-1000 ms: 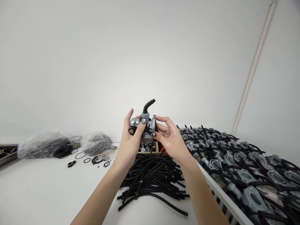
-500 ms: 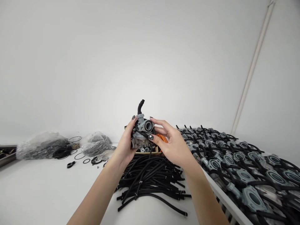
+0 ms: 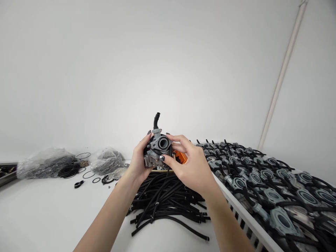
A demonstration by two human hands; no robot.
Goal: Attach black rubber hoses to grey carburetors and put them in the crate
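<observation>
Between both hands I hold a grey metal carburetor (image 3: 154,159), raised above the table with its round bore facing me. A bent black rubber boot (image 3: 156,120) sticks up from its top. My left hand (image 3: 139,159) is closed round the carburetor's left side. On the right, the thumb and fingers of my right hand (image 3: 190,161) pinch the flange around the bore; whether a small part sits between them is hidden. Below lies a heap of black rubber hoses (image 3: 168,199). Behind my hands, a container with an orange item (image 3: 181,156) and small metal parts is partly covered.
A white crate (image 3: 246,220) full of similar carburetors with black hoses stands to the right. At left are plastic bags (image 3: 44,162) of small parts, black rings (image 3: 96,180), a small black clamp-like piece (image 3: 78,184) and a dark tray (image 3: 7,176). A wall rises behind.
The carburetor and both hands have shifted slightly left. My right thumb has slid left along the flange's lower edge, and more of the orange item shows.
</observation>
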